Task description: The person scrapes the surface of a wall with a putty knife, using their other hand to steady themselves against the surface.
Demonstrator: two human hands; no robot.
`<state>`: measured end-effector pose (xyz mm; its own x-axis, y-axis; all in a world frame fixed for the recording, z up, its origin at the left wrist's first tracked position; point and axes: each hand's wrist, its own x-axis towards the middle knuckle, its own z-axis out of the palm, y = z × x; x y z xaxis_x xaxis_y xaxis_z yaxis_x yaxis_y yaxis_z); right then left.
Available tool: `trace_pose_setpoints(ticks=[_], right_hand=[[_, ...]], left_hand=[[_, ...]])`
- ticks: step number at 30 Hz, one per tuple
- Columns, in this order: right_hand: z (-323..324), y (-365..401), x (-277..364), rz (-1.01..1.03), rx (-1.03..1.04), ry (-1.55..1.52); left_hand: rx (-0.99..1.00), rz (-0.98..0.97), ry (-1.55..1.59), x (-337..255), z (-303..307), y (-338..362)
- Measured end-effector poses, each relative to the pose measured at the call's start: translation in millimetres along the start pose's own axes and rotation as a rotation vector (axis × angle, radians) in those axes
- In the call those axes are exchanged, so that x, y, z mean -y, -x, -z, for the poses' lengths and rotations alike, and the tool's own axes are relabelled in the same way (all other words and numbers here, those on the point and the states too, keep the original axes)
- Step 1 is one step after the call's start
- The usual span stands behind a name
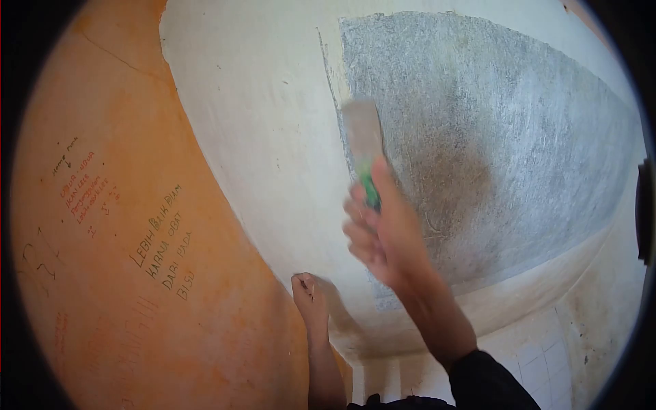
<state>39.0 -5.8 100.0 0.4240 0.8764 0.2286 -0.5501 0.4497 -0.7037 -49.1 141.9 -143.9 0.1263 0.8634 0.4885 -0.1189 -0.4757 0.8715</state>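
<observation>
My right hand [391, 236] is wrapped round the green handle of a scraper [364, 130], thumb laid along it. The scraper's wide flat blade points up and overlaps the left edge of a grey, rough patch [437, 75] on the white wall [253, 116]. Hand and blade are slightly blurred. Lower down, my left hand [311, 292] is closed in a fist close to the corner where the white wall meets the orange wall [137, 109]. I cannot tell whether its curled fingers hold anything.
Handwritten lettering [164, 239] in dark and red marks covers parts of the orange wall on the left. White tiles [543, 362] show at the lower right below the wall's bottom edge. A dark object [644, 212] stands at the right edge of view.
</observation>
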Motion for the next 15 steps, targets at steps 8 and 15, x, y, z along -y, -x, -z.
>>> trace_pose_setpoints(ticks=[8, 15], right_hand=[[-5.0, -2.2, 1.6, -0.014, -0.01, 0.049], [-13.7, 10.8, 0.1, -0.121, -0.03, -0.027]], left_hand=[[0.0, -0.019, -0.016, 11.8, 1.2, -0.6], [0.056, 0.063, -0.019, 9.7, 5.4, 2.2]])
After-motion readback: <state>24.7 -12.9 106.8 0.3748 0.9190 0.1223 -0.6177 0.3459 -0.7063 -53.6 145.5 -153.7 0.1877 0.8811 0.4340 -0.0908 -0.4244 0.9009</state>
